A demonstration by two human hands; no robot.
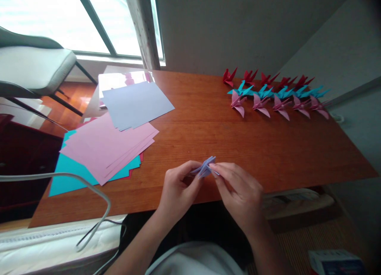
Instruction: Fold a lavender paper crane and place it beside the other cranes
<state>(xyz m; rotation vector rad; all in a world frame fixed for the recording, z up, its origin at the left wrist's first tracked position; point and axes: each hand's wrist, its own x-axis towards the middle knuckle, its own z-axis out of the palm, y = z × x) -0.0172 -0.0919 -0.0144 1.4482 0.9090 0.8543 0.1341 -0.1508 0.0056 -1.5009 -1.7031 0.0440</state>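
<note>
A small folded lavender paper piece point(205, 167) is held between both hands, just above the table's near edge. My left hand point(181, 187) pinches its left side and lower edge between thumb and fingers. On the other side, my right hand point(238, 187) grips a narrow tip of the same paper with thumb and forefinger. Several thin folded layers point up and to the right. Fingertips hide part of the folds.
On the wooden table point(196, 128) lie lavender sheets point(139, 104), pink sheets point(110, 144) and blue sheets point(71, 175) at left. Rows of red point(229, 77), blue point(263, 91) and pink paper cranes point(238, 103) stand at back right. A pale cable point(101, 193) curves at lower left.
</note>
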